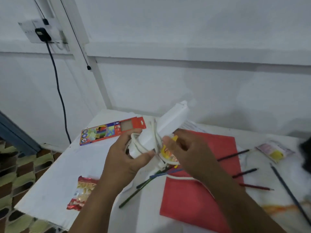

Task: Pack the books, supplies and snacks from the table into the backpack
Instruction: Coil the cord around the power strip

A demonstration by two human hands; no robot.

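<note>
The left hand (127, 158) holds a white power strip (170, 125) above the surface (55, 182). The right hand (186, 152) pinches its cord (143, 147), probably winding it tidy. Pencils (244, 173), snack packet (82, 192) and red book (202, 195) wait unpacked.

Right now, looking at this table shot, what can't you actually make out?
All in the head view:
- Backpack: perhaps the dark shape cut by the right edge, too blurred to tell.
- White power strip: its near end is covered by the left hand and wound white cable.
- Yellow packet: mostly behind the right hand.
- Red snack packet: print blurred.
- Coloured pencils: partly under both forearms.
</note>
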